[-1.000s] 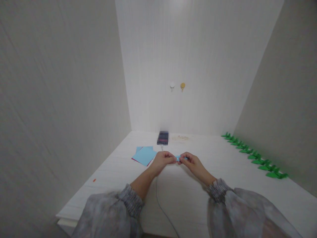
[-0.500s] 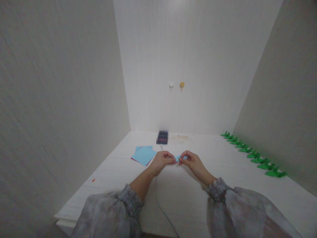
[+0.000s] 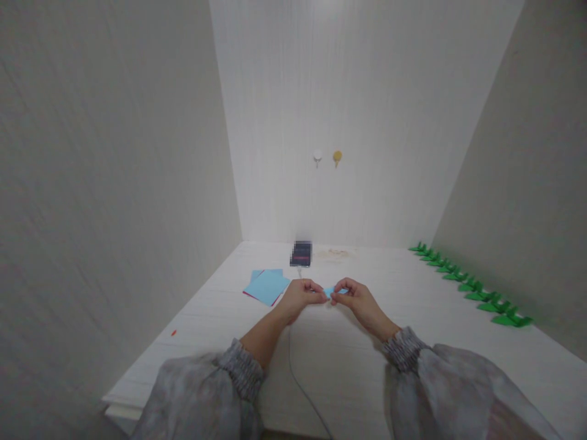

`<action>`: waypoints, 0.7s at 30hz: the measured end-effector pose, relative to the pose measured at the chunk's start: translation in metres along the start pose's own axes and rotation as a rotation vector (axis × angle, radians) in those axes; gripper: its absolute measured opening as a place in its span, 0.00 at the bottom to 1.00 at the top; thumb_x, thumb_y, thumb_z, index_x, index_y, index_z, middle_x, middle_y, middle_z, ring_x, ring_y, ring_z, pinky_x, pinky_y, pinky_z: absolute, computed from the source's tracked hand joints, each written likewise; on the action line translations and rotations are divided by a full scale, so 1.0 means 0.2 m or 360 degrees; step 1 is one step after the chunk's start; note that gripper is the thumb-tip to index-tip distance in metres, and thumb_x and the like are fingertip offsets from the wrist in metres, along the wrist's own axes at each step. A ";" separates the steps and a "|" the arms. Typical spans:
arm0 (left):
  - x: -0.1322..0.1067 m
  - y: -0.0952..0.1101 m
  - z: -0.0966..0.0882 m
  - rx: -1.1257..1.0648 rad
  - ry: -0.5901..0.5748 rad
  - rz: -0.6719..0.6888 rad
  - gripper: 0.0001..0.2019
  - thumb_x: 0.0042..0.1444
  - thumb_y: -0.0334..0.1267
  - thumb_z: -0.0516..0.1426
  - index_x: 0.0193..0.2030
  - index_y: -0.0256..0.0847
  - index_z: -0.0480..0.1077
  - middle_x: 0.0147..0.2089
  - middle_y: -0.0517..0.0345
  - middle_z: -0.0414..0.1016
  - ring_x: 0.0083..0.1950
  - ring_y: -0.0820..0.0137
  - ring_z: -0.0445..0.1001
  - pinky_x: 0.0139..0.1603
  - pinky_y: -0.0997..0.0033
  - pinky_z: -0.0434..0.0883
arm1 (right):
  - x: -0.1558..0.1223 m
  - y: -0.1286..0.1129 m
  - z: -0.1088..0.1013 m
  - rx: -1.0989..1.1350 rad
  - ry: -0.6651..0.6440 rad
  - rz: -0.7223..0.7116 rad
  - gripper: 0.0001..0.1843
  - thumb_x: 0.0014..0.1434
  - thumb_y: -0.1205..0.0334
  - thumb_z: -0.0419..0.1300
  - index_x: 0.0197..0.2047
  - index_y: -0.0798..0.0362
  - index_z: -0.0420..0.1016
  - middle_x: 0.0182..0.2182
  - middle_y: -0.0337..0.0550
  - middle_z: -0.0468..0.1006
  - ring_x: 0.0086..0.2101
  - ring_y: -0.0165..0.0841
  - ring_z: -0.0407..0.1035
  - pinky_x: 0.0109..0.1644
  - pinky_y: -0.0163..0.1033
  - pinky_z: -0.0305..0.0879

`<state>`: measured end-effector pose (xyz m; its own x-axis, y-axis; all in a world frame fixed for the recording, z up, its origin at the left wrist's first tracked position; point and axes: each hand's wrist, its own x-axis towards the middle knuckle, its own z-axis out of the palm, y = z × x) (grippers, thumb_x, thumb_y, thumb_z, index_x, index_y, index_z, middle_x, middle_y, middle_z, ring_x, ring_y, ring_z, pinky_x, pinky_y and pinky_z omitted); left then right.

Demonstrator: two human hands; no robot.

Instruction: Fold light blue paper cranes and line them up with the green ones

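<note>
Between my fingertips, over the middle of the white table, is a small folded piece of light blue paper (image 3: 328,292). My left hand (image 3: 301,297) pinches its left side between thumb and fingers. On the other side, my right hand (image 3: 353,296) pinches the paper's right part. Both hands cover much of it, so its folded shape is hard to make out. Beyond my left wrist lie square sheets of light blue paper (image 3: 266,286), with a red edge showing beneath.
A row of folded green paper figures (image 3: 481,296) runs along the table's right side. A phone (image 3: 301,253), blurred out, stands at the back with a white cable (image 3: 298,382) running toward me. A small orange bit (image 3: 173,333) lies at left. Two hooks (image 3: 337,157) hang on the back wall.
The fingers shift very slightly around the blue paper, the left fingertips a touch further right. Otherwise the hands stay in place.
</note>
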<state>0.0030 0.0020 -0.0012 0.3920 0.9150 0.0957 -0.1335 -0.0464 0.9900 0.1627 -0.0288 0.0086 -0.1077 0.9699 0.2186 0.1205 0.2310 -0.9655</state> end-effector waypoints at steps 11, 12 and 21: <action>0.01 -0.01 0.00 0.0037 0.0059 0.0017 0.14 0.28 0.36 0.63 0.24 0.33 0.67 0.22 0.58 0.70 0.23 0.76 0.66 0.27 0.75 0.62 | -0.01 -0.05 0.03 0.0032 0.0034 -0.0068 0.12 0.41 0.61 0.59 0.28 0.51 0.58 0.19 0.34 0.70 0.23 0.30 0.67 0.32 0.37 0.61; 0.01 -0.01 0.00 0.0033 0.0048 0.0023 0.14 0.28 0.36 0.63 0.24 0.33 0.67 0.22 0.58 0.70 0.23 0.76 0.67 0.27 0.75 0.63 | -0.01 -0.05 0.03 0.0043 0.0034 -0.0067 0.12 0.41 0.61 0.59 0.28 0.51 0.58 0.19 0.34 0.70 0.23 0.30 0.67 0.32 0.37 0.61; 0.00 -0.01 0.01 -0.0152 -0.0147 -0.0031 0.22 0.31 0.35 0.63 0.34 0.37 0.58 0.27 0.57 0.71 0.27 0.71 0.71 0.30 0.70 0.67 | -0.01 -0.04 0.03 0.0107 0.0016 -0.0018 0.15 0.40 0.67 0.57 0.31 0.51 0.56 0.19 0.33 0.69 0.22 0.29 0.66 0.29 0.36 0.61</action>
<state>0.0044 0.0021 -0.0027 0.4772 0.8742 0.0902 -0.2092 0.0132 0.9778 0.1563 -0.0334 0.0143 -0.0987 0.9680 0.2307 0.0527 0.2366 -0.9702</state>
